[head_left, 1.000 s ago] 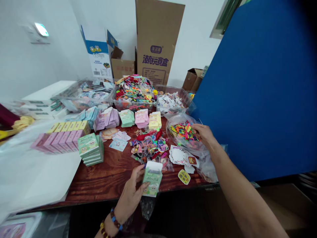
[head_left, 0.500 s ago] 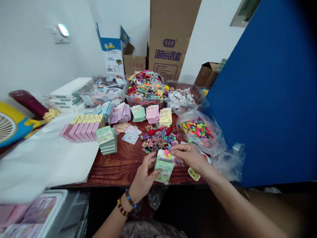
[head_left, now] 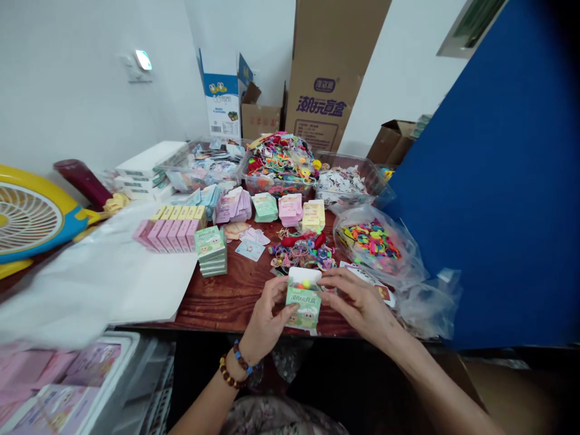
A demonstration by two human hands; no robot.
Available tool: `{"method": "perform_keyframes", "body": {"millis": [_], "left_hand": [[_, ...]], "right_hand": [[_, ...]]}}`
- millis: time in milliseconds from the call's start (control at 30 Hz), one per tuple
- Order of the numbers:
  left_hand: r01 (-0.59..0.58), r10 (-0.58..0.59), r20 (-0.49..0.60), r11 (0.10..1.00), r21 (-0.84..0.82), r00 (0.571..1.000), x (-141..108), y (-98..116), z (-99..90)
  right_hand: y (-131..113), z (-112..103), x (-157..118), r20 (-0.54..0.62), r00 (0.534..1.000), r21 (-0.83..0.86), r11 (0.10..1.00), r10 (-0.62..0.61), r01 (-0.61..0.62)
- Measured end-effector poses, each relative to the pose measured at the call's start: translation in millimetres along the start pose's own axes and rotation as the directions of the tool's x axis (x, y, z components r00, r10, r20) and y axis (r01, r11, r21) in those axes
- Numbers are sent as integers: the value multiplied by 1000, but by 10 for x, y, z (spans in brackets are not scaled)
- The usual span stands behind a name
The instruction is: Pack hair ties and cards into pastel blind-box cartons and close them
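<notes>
My left hand (head_left: 267,317) and right hand (head_left: 362,308) sit close together, fingers curled inward. My left forearm (head_left: 206,408) and right forearm (head_left: 435,380) angle in from either side.

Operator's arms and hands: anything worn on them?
Both forearms are bare: no sleeves, gloves or cables. The left hand has two bracelets at the wrist: a brown bead bracelet and a dark bead bracelet with blue beads. The right hand shows nothing worn.

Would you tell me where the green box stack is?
In the head view, the green box stack sits on the table between the pink boxes and the left hand.
</notes>
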State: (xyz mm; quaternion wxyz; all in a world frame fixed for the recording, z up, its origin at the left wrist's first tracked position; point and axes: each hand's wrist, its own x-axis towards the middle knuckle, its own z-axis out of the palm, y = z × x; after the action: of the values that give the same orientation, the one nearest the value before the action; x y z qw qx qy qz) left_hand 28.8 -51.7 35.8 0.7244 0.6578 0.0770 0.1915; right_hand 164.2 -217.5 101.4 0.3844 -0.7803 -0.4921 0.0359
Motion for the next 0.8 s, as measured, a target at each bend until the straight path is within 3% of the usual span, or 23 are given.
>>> {"method": "perform_keyframes", "body": {"millis": [133, 267, 400, 467, 567, 700, 800], "left_hand": [[33, -35, 13, 995, 98, 999, -22, 68, -15], [90, -93, 92, 995, 32, 991, -48, 137, -44], [152, -146, 161, 988, -27, 976, -81, 220, -74], [169, -160, 174, 985, -38, 972, -103, 251, -71], [155, -144, 154, 986, -56, 977, -137, 273, -42], [121, -110, 117, 989, -91, 987, -171, 279, 0], [119, -110, 107, 989, -83, 988, -185, 279, 13]], "right_hand": [[63, 217, -123, -79, 997, 150, 988, -24, 36], [52, 301, -155, -122, 991, 204, 976, -48, 72], [33, 301, -180, -103, 993, 222, 972, -59, 80], [21, 293, -195, -78, 997, 270, 963, 2, 19], [-24, 258, -196, -17, 997, 330, 942, 73, -64], [-122, 190, -133, -2, 1000, 344, 939, 23, -21], [-174, 156, -56, 20, 997, 439, 896, 69, -71]]}}
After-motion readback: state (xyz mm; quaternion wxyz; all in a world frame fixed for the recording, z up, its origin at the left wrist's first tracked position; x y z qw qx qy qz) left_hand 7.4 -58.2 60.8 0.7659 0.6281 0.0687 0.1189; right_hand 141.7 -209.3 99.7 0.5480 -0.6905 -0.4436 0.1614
